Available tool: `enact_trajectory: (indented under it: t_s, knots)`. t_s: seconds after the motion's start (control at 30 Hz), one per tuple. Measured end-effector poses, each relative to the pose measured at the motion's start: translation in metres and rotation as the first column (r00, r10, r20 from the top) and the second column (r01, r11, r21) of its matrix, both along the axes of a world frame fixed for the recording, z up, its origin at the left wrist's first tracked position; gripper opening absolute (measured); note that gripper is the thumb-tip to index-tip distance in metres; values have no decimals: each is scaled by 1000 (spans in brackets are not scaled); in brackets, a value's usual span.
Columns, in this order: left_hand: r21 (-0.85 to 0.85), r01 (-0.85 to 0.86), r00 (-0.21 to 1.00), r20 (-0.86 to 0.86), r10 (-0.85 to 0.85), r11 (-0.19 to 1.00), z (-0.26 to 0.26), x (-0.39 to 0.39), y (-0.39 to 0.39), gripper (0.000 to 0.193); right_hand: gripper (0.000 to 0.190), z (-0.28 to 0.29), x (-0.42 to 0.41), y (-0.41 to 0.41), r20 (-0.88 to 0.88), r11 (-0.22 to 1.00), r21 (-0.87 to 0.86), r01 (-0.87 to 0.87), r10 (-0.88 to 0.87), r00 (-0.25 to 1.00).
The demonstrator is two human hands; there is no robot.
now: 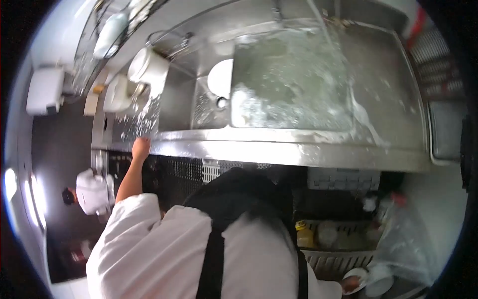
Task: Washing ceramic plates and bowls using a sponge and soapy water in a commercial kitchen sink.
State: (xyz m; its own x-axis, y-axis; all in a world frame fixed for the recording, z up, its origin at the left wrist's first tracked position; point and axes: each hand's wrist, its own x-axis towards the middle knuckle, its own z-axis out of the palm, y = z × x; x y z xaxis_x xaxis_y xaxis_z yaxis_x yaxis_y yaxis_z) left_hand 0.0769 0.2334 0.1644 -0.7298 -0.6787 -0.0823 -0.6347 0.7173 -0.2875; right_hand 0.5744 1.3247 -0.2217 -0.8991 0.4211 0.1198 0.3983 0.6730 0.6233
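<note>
My left hand (141, 148) lies with curled fingers on the front edge of a stainless-steel sink counter (224, 146). Low at the right, my right hand (351, 284) is at a white bowl (360, 275), its fingers inside the rim and blurred. Another white bowl (380, 281) is beside it, partly behind clear plastic. Across the counter, the large right basin holds cloudy, foamy water (291, 78). The smaller left basin (177, 97) contains a round white dish (221, 78) near the drain.
A white bucket (148, 67) and a whitish jug (117, 93) stand left of the basins. Below right are a slatted crate (338, 261), a yellow bottle (304, 236) and a clear plastic bag (403, 239). A person in white (93, 192) is farther off at the left.
</note>
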Motion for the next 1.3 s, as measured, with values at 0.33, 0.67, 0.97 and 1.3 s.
enact_trajectory:
  t_s: [0.33, 0.67, 0.97, 1.3]
  knots:
    - [134, -263, 907, -304, 292, 956, -45, 26, -90, 28, 30, 195, -378, -154, -701, 909, -415, -33, -297, 648]
    - [436, -74, 738, -581, 343, 897, -129, -29, -256, 25, 21, 351, -744, -661, -788, -83, -614, -785, 12, 615]
    - [472, 363, 519, -818, 247, 803, -141, -109, -227, 20, 22, 476, -896, -1146, -716, -351, -316, -881, 698, -21]
    - [788, 388, 872, -482, 86, 479, -196, -253, -100, 26, 16, 450, -935, -1124, -27, 166, -505, -847, 978, 208]
